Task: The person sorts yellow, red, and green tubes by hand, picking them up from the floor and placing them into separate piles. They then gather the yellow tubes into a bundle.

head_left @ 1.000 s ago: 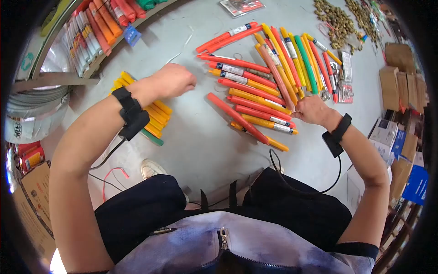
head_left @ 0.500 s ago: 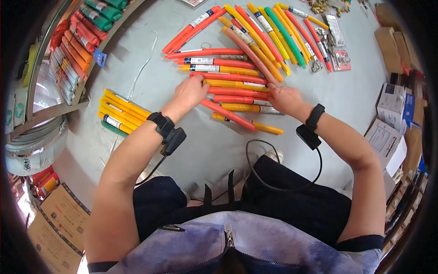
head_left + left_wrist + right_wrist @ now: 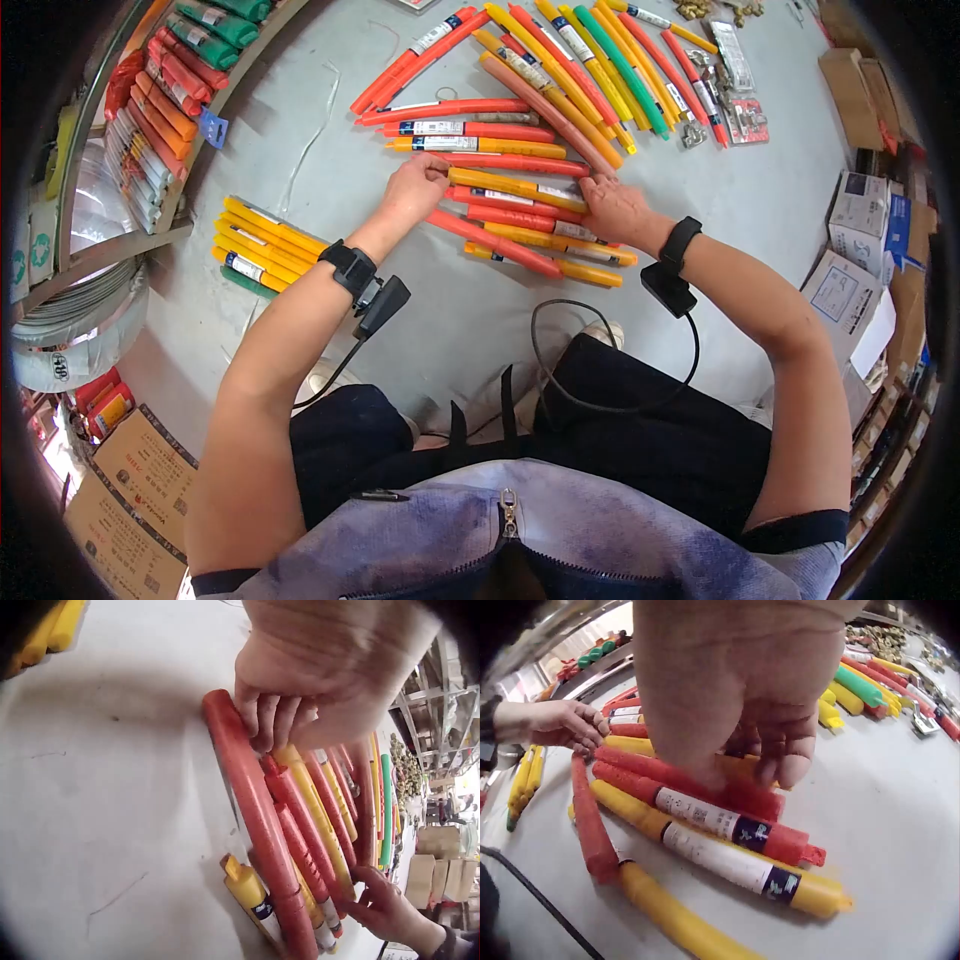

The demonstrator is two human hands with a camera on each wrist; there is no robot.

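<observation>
Red and yellow labelled tubes lie side by side on the grey surface between my hands. My left hand (image 3: pixel 415 188) pinches the left end of a yellow tube (image 3: pixel 510 184). At that tube's right end, my right hand (image 3: pixel 615 210) grips it, its fingers partly hiding the tip in the right wrist view. Just below the yellow one are red tubes (image 3: pixel 705 814) and another yellow tube (image 3: pixel 739 862) with a white label. A red tube (image 3: pixel 251 795) lies slantwise across the left ends, close under my left fingers.
Beyond the row, more red, yellow and green tubes (image 3: pixel 630 75) fan out. A bundle of yellow tubes (image 3: pixel 270 235) lies to the left. Metal fittings (image 3: pixel 693 135) and blister packs (image 3: pixel 747 120) sit at the right. A shelf (image 3: pixel 235 100) borders the left side; boxes (image 3: pixel 850 215) stand right.
My left hand has come from the left to the row and taken the yellow tube's left end. My right hand has shifted from the row's upper right onto that tube's right end.
</observation>
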